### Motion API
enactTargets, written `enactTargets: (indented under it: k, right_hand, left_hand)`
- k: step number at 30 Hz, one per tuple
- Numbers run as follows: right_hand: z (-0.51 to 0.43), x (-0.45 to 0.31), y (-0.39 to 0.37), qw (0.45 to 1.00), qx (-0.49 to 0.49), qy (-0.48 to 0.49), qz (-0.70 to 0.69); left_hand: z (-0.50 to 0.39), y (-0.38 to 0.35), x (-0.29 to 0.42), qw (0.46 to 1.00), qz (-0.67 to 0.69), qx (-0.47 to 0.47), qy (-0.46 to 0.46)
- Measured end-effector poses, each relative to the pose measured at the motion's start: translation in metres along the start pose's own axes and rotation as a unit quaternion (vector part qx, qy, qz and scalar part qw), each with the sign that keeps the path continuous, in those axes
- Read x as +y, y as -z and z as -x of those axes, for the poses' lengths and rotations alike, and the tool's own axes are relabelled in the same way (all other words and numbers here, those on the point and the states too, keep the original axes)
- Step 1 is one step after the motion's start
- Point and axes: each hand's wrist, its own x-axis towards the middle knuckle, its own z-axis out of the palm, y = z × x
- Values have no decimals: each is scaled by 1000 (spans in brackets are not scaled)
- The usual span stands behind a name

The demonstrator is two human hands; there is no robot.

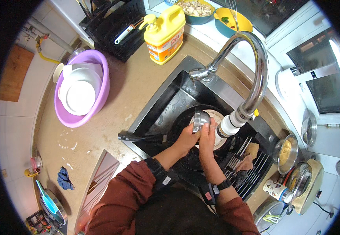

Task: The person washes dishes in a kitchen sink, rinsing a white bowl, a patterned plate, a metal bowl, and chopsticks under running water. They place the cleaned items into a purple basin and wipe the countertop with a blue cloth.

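Observation:
Over the sink, a small stainless steel bowl point(201, 119) is tilted on its side between my two hands. My left hand point(187, 137) grips it from the left and below. Against its right side lies my right hand point(207, 138), fingers extended, near the white faucet nozzle point(230, 125). Beneath them, a pale plate with a patterned rim point(219, 144) sits in a black frying pan point(177, 126), partly covered by my hands. The pan's handle point(142, 137) rests across the left edge of the black sink point(170, 102).
Left of the sink stands a purple basin point(107, 88) with white dishes. A yellow detergent jug point(165, 38) is behind. The chrome faucet point(262, 67) arches over the sink. Cloths point(244, 164) lie on a metal rack point(259, 173) at right. A blue rag point(65, 178) lies on the counter.

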Motion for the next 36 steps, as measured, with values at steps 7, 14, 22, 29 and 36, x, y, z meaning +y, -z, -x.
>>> enactTargets:
  k: [7, 14, 22, 29, 36]
  right_hand:
    - [-19, -21, 41, 863, -69, -299, -401]
    - [16, -24, 40, 876, -89, -319, -350]
    - [5, -24, 62, 919, -21, -272, -285]
    - [14, -28, 59, 949, 7, -190, -253]
    - [20, -26, 63, 887, -63, -337, -310]
  left_hand:
    - [0, 13, 4, 967, -158, -193, -53]
    - [-2, -8, -10, 692, -654, -212, -219]
    - [-2, 2, 5, 567, -751, -150, -303]
    - [5, 6, 3, 515, -784, -146, -314]
    - [-2, 2, -5, 687, -650, -270, -183]
